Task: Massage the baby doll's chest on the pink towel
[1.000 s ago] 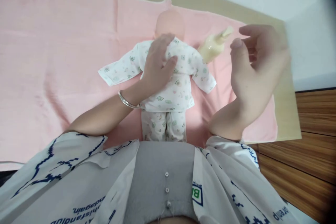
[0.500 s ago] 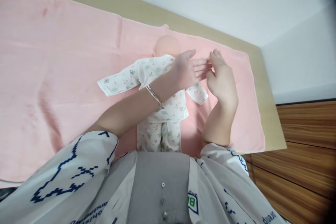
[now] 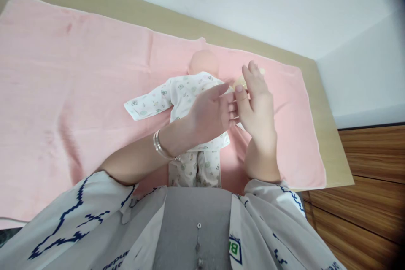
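Your left hand (image 3: 210, 114) had lifted off the doll (image 3: 190, 93) to your right hand (image 3: 257, 107), both hands' fingers loosely extended; below, bald head (image 3: 204, 62) towards twelve o'clock, it lay in white printed clothes (image 3: 209, 171) on pink cloth (image 3: 101, 84).

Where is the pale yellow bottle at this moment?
In the head view, the pale yellow bottle is right of centre on the pink cloth, beside the doll's head, partly hidden behind the right hand.

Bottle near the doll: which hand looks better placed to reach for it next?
Probably the right hand: in this view it partly covers the bottle. The left hand has its palm over the patterned shirt, its fingers running up to the right hand.
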`<state>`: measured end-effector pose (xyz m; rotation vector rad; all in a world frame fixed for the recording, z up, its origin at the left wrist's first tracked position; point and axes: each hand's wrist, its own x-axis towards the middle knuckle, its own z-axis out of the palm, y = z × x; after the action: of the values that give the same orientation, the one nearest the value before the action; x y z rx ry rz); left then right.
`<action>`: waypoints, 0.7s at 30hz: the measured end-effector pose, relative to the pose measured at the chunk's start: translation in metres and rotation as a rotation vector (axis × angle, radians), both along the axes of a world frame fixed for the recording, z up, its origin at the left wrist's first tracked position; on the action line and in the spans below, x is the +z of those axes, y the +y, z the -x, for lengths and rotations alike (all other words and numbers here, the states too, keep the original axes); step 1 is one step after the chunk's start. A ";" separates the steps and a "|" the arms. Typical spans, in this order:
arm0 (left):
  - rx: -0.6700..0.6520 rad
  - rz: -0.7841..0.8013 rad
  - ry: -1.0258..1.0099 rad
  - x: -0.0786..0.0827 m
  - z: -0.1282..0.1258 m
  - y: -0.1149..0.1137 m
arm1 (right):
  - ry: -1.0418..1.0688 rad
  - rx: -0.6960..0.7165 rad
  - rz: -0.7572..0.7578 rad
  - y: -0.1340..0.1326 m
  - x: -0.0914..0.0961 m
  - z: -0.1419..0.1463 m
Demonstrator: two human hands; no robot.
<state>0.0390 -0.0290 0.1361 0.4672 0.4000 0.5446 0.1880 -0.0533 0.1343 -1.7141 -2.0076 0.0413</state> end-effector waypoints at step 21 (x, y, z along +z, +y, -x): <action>0.029 -0.162 0.056 0.035 0.055 -0.047 | -0.025 0.293 -0.148 -0.036 0.004 0.051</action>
<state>-0.0155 -0.0762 0.1709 0.6342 0.4183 0.5955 0.1368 -0.0891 0.1379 -1.3266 -2.2064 -0.0297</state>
